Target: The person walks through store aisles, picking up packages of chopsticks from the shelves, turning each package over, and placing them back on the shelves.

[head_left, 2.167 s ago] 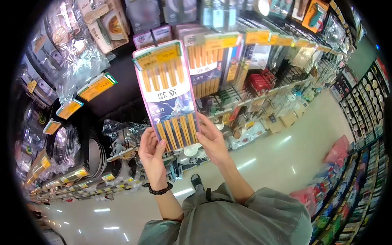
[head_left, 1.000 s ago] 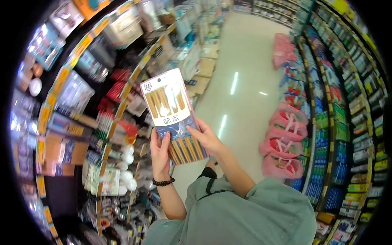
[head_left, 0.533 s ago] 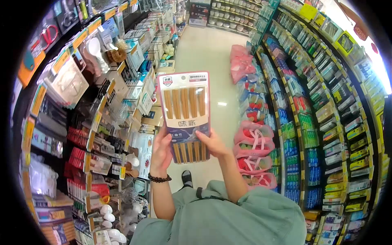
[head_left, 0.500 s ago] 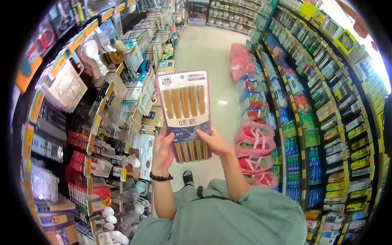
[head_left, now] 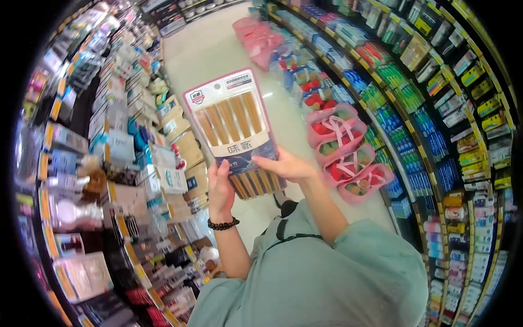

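Note:
A flat pack of wooden chopsticks (head_left: 234, 117) is held up in front of my body, tilted a little to the left at its top. It has a white card top with a pink edge and a dark blue band across the middle. My left hand (head_left: 220, 188) grips its lower left edge, thumb on the front. From the right side my right hand (head_left: 286, 164) holds it, with the thumb lying over the blue band. The fingers behind the pack are hidden. A dark beaded bracelet (head_left: 223, 224) circles my left wrist.
Shelves of hanging kitchen goods (head_left: 117, 147) line the aisle on the left. Racks of small packaged goods (head_left: 392, 120) curve along the right. Pink bags (head_left: 340, 147) stand on the pale floor (head_left: 204, 49) by the right racks.
The view has turned, so the shelves and pink bags appear rotated and shifted. The chopstick pack now sits slightly further left and leans more; both hands keep their hold.

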Tool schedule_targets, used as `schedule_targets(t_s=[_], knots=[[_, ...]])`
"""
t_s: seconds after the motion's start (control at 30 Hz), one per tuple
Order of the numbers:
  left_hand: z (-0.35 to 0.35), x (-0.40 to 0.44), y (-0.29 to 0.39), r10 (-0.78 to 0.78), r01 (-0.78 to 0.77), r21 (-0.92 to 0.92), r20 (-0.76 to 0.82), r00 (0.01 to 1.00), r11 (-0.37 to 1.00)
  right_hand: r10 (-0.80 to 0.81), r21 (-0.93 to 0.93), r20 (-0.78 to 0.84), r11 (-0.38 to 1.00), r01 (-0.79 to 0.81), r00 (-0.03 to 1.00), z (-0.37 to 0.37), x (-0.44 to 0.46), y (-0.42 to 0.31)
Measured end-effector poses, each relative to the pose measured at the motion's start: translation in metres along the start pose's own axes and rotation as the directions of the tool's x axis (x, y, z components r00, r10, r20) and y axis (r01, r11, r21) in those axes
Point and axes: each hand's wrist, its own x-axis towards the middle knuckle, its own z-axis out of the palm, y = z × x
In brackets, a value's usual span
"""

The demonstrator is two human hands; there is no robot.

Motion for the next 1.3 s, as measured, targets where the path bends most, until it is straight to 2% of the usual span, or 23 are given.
schedule_targets(t_s=[0.03, 0.17, 0.23, 0.33, 0.37, 0.47, 0.5, 0.63, 0.73, 0.83, 0.93, 0.97, 1.1, 1.27, 1.3], knots=[[-0.001, 0.016, -0.001, -0.004, 0.004, 0.014, 0.002, 1.000, 1.000, -0.042, 0.025, 0.015, 0.999, 0.042, 0.999, -0.007, 0.015, 0.004], [-0.028, 0.085, -0.006, 0.011, -0.010, 0.017, -0.092, 0.996, 1.000, -0.035, 0.021, 0.041, 0.999, 0.034, 0.999, -0.024, 0.089, 0.001], [-0.035, 0.123, 0.007, 0.062, -0.057, 0.029, -0.190, 0.980, 0.998, -0.032, 0.063, 0.088, 0.998, 0.026, 0.996, -0.027, 0.135, -0.012], [-0.051, 0.176, 0.034, 0.104, -0.096, 0.050, -0.225, 0.969, 0.994, -0.027, 0.036, 0.165, 0.999, 0.021, 0.986, -0.029, 0.200, -0.028], [-0.055, 0.194, 0.041, 0.118, -0.099, 0.087, -0.250, 0.961, 0.991, -0.093, 0.030, 0.172, 0.996, 0.089, 0.981, -0.030, 0.220, -0.032], [-0.063, 0.244, 0.055, 0.113, -0.096, 0.078, -0.256, 0.960, 0.992, -0.029, 0.001, 0.187, 1.000, 0.029, 0.982, -0.041, 0.275, -0.044], [-0.074, 0.259, 0.051, 0.132, -0.112, 0.087, -0.285, 0.949, 0.990, -0.076, 0.036, 0.183, 0.997, 0.071, 0.980, -0.040, 0.297, -0.037], [-0.101, 0.305, 0.058, 0.101, -0.103, 0.014, -0.355, 0.929, 0.995, 0.021, 0.048, 0.244, 0.998, -0.033, 0.970, -0.047, 0.366, -0.034], [-0.130, 0.345, 0.062, 0.041, -0.057, -0.027, -0.399, 0.916, 0.998, 0.047, 0.056, 0.224, 0.997, -0.061, 0.974, -0.046, 0.419, -0.025], [-0.157, 0.400, 0.060, 0.012, -0.047, -0.077, -0.409, 0.912, 0.996, 0.136, 0.116, 0.246, 0.979, -0.169, 0.960, -0.059, 0.477, -0.027], [-0.177, 0.468, 0.057, 0.039, -0.091, -0.111, -0.403, 0.915, 0.990, 0.106, 0.053, 0.191, 0.992, -0.118, 0.976, -0.076, 0.541, -0.025], [-0.183, 0.489, 0.056, 0.038, -0.095, -0.118, -0.411, 0.911, 0.988, 0.083, 0.083, 0.204, 0.991, -0.102, 0.975, -0.081, 0.560, -0.022], [-0.217, 0.579, 0.075, -0.078, -0.003, -0.207, -0.382, 0.921, 0.978, 0.231, 0.085, 0.132, 0.966, -0.243, 0.964, -0.089, 0.653, -0.048], [-0.243, 0.691, 0.107, -0.043, -0.016, -0.172, -0.333, 0.942, 0.985, 0.155, 0.061, 0.049, 0.986, -0.157, 0.987, -0.100, 0.754, -0.081], [-0.256, 0.711, 0.108, -0.088, 0.031, -0.199, -0.285, 0.955, 0.980, 0.157, 0.067, 0.019, 0.985, -0.158, 0.987, -0.101, 0.769, -0.081]])
